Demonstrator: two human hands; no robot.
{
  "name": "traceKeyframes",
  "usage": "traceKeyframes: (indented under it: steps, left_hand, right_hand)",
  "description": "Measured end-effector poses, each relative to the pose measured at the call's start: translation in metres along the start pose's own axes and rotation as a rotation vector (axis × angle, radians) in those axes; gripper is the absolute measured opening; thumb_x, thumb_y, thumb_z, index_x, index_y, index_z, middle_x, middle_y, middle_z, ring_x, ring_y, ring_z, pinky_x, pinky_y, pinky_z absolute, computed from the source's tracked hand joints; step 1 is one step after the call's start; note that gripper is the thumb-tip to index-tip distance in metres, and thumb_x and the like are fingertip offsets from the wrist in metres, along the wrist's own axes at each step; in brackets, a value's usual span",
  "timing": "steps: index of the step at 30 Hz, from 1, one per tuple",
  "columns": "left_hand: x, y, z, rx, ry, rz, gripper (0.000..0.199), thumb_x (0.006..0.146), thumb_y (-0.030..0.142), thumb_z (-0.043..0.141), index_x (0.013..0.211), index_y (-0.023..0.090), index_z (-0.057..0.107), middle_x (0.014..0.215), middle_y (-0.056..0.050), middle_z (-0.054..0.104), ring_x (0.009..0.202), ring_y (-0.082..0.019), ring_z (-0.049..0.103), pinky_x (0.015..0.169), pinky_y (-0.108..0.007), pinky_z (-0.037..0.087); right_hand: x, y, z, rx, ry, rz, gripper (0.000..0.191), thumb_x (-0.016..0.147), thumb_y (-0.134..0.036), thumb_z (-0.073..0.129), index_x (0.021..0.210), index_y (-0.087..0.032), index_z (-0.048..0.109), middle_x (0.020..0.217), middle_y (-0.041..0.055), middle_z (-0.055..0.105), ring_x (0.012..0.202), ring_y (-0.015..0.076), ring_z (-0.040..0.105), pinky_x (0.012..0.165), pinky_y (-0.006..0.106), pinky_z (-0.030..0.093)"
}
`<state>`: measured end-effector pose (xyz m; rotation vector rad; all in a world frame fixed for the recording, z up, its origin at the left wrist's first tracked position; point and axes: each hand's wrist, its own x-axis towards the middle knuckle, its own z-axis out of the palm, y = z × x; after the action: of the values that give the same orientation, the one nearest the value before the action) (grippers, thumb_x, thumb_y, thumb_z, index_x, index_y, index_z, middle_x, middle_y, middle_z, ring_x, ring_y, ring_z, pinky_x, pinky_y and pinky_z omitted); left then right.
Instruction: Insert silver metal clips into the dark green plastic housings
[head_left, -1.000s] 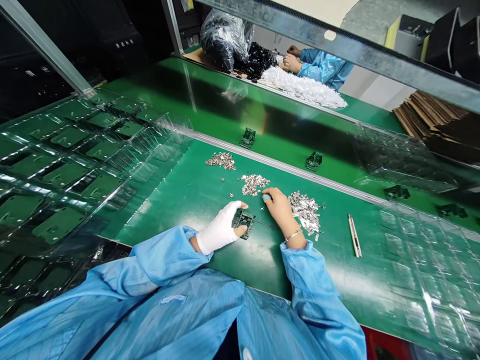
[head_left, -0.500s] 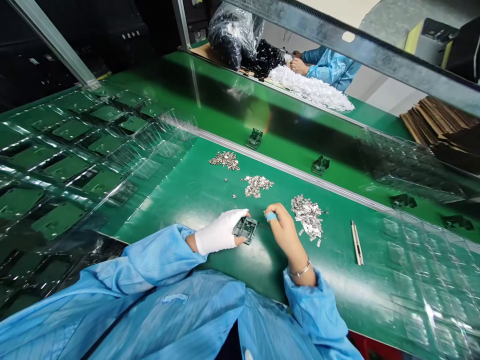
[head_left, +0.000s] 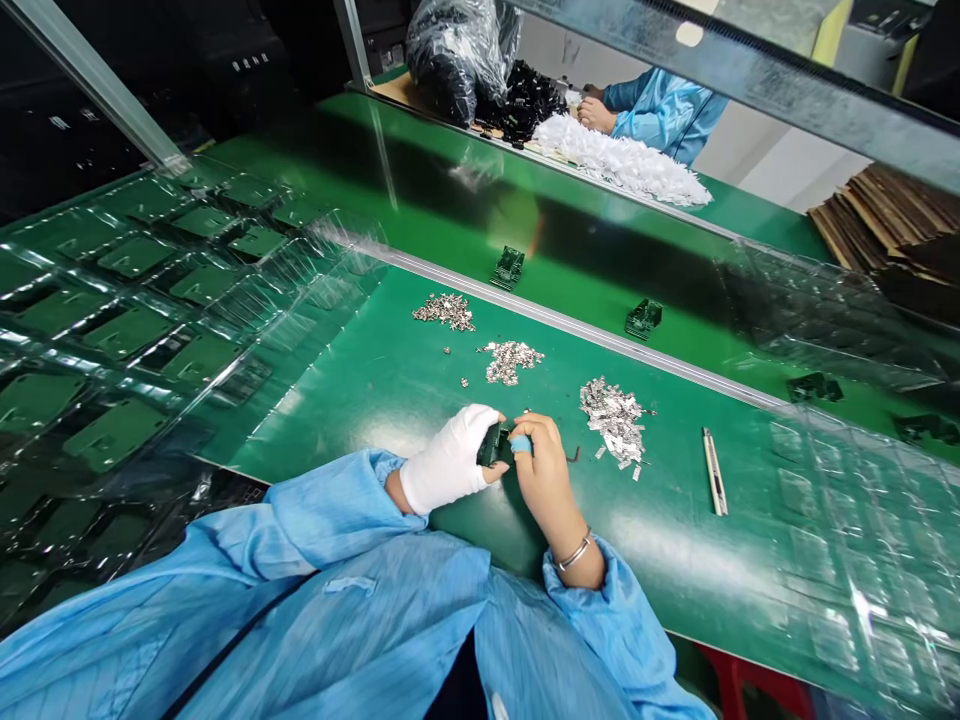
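Note:
My left hand (head_left: 448,462), in a white glove with bare fingertips, is closed around a small green circuit board (head_left: 492,446), tilted in its grip. My right hand (head_left: 541,455), with a blue cover on one finger, pinches at the board's right edge. Whatever lies between its fingertips is too small to make out. A thin dark bent rod (head_left: 574,455) shows just right of that hand; whether the hand holds it is unclear. Beyond the hands lie a pile of small shiny metal parts (head_left: 511,362) and, to the right, a pile of flat silvery pieces (head_left: 613,420).
Another pile of small metal parts (head_left: 444,311) lies farther back. A utility knife (head_left: 714,472) rests at right. Clear plastic trays (head_left: 124,345) cover the left side, more trays (head_left: 825,540) the right. Circuit boards (head_left: 508,268) stand past the metal strip (head_left: 555,313). A co-worker's hands (head_left: 596,110) are behind.
My right hand has moved left from beside the circuit board to its edge, fingers now against it. The board has turned in my left hand. The view has shifted slightly.

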<state>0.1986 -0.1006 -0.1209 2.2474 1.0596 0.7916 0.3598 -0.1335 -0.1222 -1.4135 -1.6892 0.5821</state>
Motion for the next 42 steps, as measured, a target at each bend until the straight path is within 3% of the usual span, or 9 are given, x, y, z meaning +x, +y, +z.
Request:
traceKeyframes:
  steps: [7, 14, 18, 20, 23, 27, 33, 38, 42]
  left_hand:
    - [-0.002, 0.002, 0.004, -0.015, 0.009, -0.02, 0.045, 0.07, 0.021, 0.06, 0.111, 0.017, 0.043, 0.106, -0.01, 0.051, 0.102, -0.025, 0.053, 0.09, -0.043, 0.047]
    - [0.005, -0.005, -0.016, -0.162, -0.184, -0.032, 0.058, 0.07, 0.033, 0.066, 0.118, 0.015, 0.041, 0.112, -0.011, 0.052, 0.104, -0.024, 0.053, 0.092, -0.04, 0.047]
    - [0.016, 0.001, -0.032, 0.045, -0.294, -0.049, 0.024, 0.081, 0.027, 0.052, 0.102, 0.017, 0.054, 0.097, -0.007, 0.06, 0.093, -0.022, 0.058, 0.088, -0.039, 0.048]
    - [0.021, 0.006, -0.037, 0.218, -0.325, -0.009, 0.013, 0.081, 0.022, 0.049, 0.09, 0.017, 0.058, 0.084, -0.005, 0.061, 0.083, -0.021, 0.059, 0.094, -0.042, 0.045]
    - [0.024, 0.011, -0.039, 0.424, -0.35, 0.08, 0.01, 0.08, 0.018, 0.049, 0.078, 0.016, 0.058, 0.073, -0.003, 0.061, 0.076, -0.019, 0.06, 0.103, -0.044, 0.039]
    - [0.023, 0.011, -0.037, 0.513, -0.365, 0.118, 0.013, 0.081, 0.018, 0.047, 0.076, 0.016, 0.059, 0.071, -0.004, 0.062, 0.074, -0.019, 0.062, 0.102, -0.042, 0.041]
    - [0.024, 0.006, -0.037, 0.464, -0.368, 0.068, 0.013, 0.081, 0.02, 0.049, 0.08, 0.016, 0.062, 0.078, -0.005, 0.065, 0.081, -0.02, 0.063, 0.104, -0.044, 0.039]
    - [0.02, -0.002, -0.046, 0.123, -0.177, -0.079, 0.043, 0.085, 0.038, 0.051, 0.121, 0.014, 0.05, 0.121, -0.012, 0.058, 0.115, -0.023, 0.054, 0.1, -0.038, 0.045]
    - [0.01, -0.007, -0.04, 0.162, -0.227, -0.001, 0.05, 0.076, 0.034, 0.063, 0.119, 0.011, 0.051, 0.133, -0.016, 0.05, 0.124, -0.028, 0.047, 0.106, -0.043, 0.041]
  right_hand:
    - [0.001, 0.003, 0.001, 0.035, 0.009, 0.072, 0.018, 0.081, -0.013, 0.04, 0.088, -0.019, 0.055, 0.095, 0.0074, 0.06, 0.092, 0.0181, 0.057, 0.082, 0.032, 0.048]
    - [0.005, 0.004, -0.014, -0.108, -0.156, -0.036, 0.026, 0.076, -0.008, 0.042, 0.092, -0.019, 0.059, 0.089, 0.0056, 0.064, 0.086, 0.0188, 0.061, 0.078, 0.03, 0.049]
    - [0.002, -0.005, -0.01, -0.258, -0.21, -0.126, 0.026, 0.078, -0.007, 0.041, 0.096, -0.017, 0.056, 0.094, 0.0086, 0.062, 0.089, 0.0215, 0.06, 0.077, 0.033, 0.049]
    - [0.001, -0.009, -0.006, -0.304, -0.228, -0.157, 0.026, 0.078, -0.006, 0.041, 0.097, -0.017, 0.055, 0.096, 0.0092, 0.062, 0.09, 0.0224, 0.059, 0.078, 0.034, 0.049]
    - [0.0, -0.012, -0.003, -0.35, -0.249, -0.196, 0.026, 0.078, -0.005, 0.041, 0.097, -0.017, 0.054, 0.096, 0.0098, 0.062, 0.088, 0.0228, 0.059, 0.077, 0.034, 0.05]
    - [0.001, -0.017, 0.0, -0.411, -0.269, -0.203, 0.027, 0.077, -0.004, 0.04, 0.096, -0.016, 0.055, 0.092, 0.0096, 0.061, 0.084, 0.0221, 0.058, 0.074, 0.033, 0.049]
    - [0.005, -0.025, 0.001, -0.416, -0.309, -0.08, 0.024, 0.078, -0.004, 0.041, 0.093, -0.016, 0.055, 0.089, 0.0086, 0.059, 0.084, 0.0211, 0.056, 0.074, 0.031, 0.047]
    - [0.007, -0.011, -0.009, -0.303, -0.222, 0.199, 0.023, 0.079, -0.007, 0.043, 0.097, -0.016, 0.055, 0.09, 0.0063, 0.062, 0.084, 0.0195, 0.058, 0.076, 0.029, 0.044]
    - [0.006, 0.007, -0.02, -0.312, -0.302, 0.288, 0.024, 0.079, -0.007, 0.045, 0.098, -0.016, 0.057, 0.091, 0.0053, 0.063, 0.084, 0.0199, 0.058, 0.077, 0.029, 0.042]
